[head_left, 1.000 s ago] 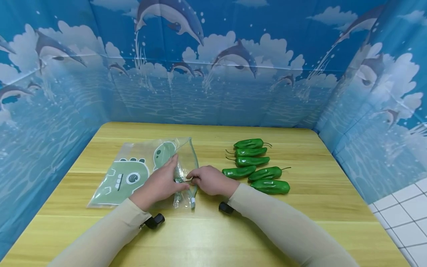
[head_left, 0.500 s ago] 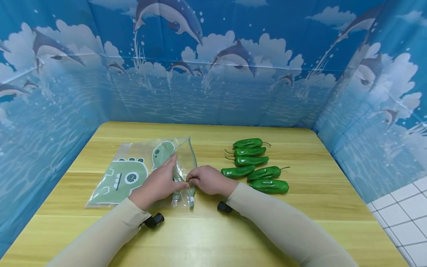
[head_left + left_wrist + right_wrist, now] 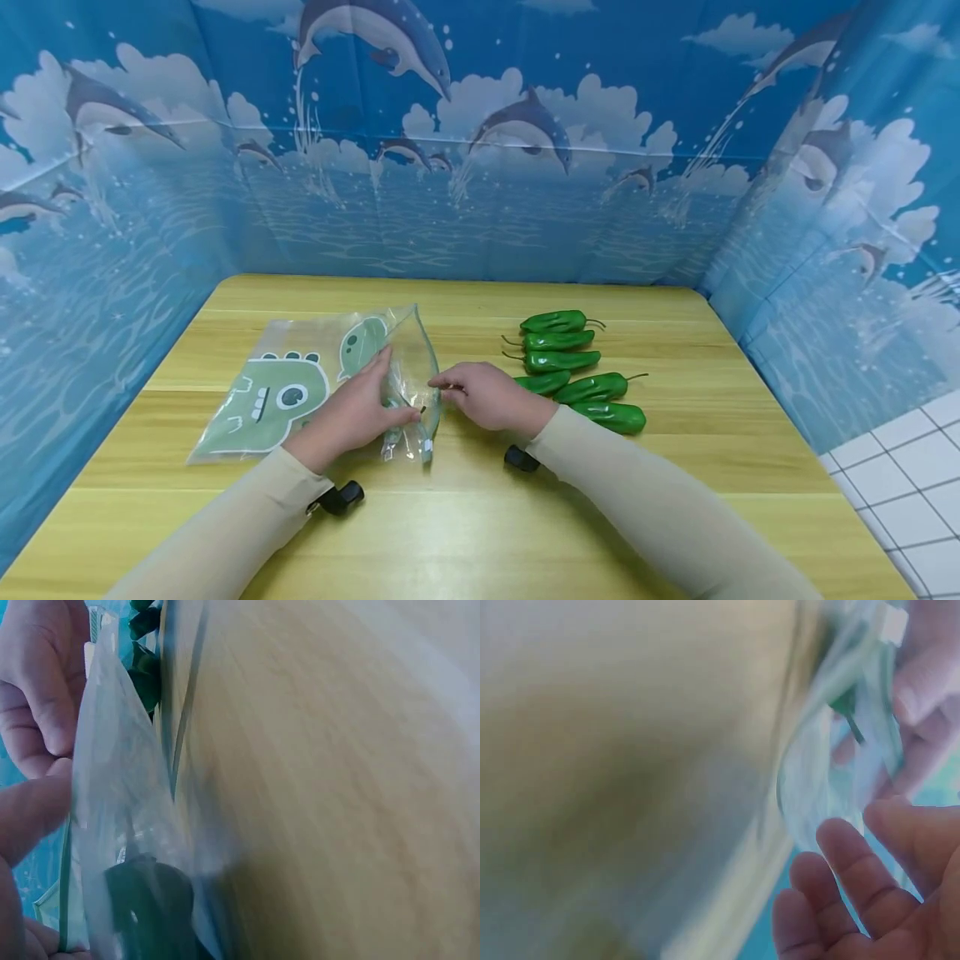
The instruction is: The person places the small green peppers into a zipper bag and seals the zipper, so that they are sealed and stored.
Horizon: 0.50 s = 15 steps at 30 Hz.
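A clear zip bag [image 3: 281, 400] with a green dinosaur print lies on the table, its mouth turned to the right. My left hand [image 3: 352, 417] holds the bag near its mouth, thumb and fingers spread apart. Inside the bag is a green pepper [image 3: 150, 904], mostly covered by film and hand; its stem [image 3: 853, 726] shows at the mouth. My right hand [image 3: 491, 396] is just right of the mouth, fingers loosely bent, with nothing in them. To its right lie several green peppers [image 3: 562, 361], one partly behind the hand.
The wooden table [image 3: 480, 533] fills the lower view. A blue curtain [image 3: 480, 217] with dolphins surrounds its back and sides. White floor tiles [image 3: 900, 483] show at the right. Each wrist wears a black camera [image 3: 341, 497].
My right hand has let go of the pepper stem at the bag's mouth and drawn back slightly right. The left hand stays on the bag.
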Each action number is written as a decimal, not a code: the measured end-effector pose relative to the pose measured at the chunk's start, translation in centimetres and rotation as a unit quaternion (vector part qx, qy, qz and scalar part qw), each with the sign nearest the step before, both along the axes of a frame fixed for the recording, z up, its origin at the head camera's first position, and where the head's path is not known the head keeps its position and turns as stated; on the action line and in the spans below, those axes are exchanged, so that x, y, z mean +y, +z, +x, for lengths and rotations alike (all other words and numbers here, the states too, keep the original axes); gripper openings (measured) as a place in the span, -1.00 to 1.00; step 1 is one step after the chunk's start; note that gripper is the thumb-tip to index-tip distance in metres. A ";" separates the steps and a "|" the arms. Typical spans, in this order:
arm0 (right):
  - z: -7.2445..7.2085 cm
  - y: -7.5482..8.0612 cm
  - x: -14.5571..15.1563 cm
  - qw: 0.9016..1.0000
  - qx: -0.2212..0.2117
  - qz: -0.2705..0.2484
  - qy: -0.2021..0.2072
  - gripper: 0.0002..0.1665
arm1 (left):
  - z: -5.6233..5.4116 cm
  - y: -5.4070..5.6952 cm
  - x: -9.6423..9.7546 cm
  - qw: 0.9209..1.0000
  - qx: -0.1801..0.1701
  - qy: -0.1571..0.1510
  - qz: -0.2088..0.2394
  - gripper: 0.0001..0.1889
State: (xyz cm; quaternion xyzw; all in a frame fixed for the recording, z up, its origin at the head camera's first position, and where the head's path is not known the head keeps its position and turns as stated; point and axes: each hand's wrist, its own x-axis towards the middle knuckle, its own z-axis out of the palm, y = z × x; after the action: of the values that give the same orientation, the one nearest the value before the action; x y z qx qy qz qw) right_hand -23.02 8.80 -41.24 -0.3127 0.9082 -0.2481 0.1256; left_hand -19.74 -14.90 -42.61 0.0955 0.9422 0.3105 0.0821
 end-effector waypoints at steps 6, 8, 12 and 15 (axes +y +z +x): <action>-0.5 1.8 2.8 0.999 -0.001 0.000 -0.052 -0.53 | -0.1 0.0 -0.2 1.000 -0.010 0.005 0.013 0.20; -0.9 2.2 3.9 0.998 0.000 0.001 -0.061 -0.51 | -0.2 0.0 -0.2 1.000 -0.011 0.006 0.017 0.17; -1.6 2.7 6.2 0.998 0.012 0.008 -0.068 -0.45 | -0.3 -0.3 -0.3 1.000 -0.009 0.008 0.018 0.14; -1.9 2.9 7.8 0.997 0.018 0.020 -0.070 -0.43 | -0.4 -0.5 -0.3 1.000 -0.008 0.007 0.017 0.14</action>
State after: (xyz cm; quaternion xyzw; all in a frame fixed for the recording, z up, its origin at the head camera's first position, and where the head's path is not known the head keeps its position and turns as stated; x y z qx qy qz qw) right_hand -24.96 16.63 -38.39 -0.2500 0.9348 -0.2328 0.0974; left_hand -20.19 -15.24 -43.10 0.0877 0.9369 0.3274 0.0858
